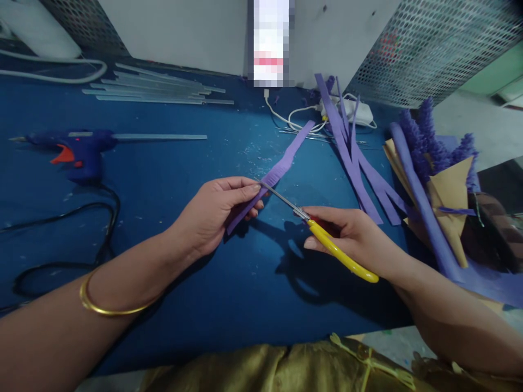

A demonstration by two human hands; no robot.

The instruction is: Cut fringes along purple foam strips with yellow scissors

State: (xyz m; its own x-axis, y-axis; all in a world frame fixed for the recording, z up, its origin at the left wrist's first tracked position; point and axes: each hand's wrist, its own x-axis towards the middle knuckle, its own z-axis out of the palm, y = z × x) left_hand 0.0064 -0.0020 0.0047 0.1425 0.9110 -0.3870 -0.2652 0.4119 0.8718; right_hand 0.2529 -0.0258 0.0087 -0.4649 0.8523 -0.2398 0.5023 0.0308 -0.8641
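Note:
My left hand (223,209) pinches a purple paper strip (284,163) between thumb and fingers; the strip slants up and away to the right. In my right hand (351,234) is a pair of yellow-handled scissors (341,253). Their blades point left and up, with the tips at the strip beside my left thumb. Whether the blades are cutting or only touching the strip I cannot tell. Right of the scissors, several more purple strips (347,147) lie loosely crossed on the blue table (253,305).
A blue glue gun (87,149) with a glue stick in it lies at left, its black cord (110,218) curling nearer. Clear glue sticks (151,90) lie behind. At back are a white cable (281,117) and thin wires (314,136). Purple flowers in brown paper (449,190) lie right.

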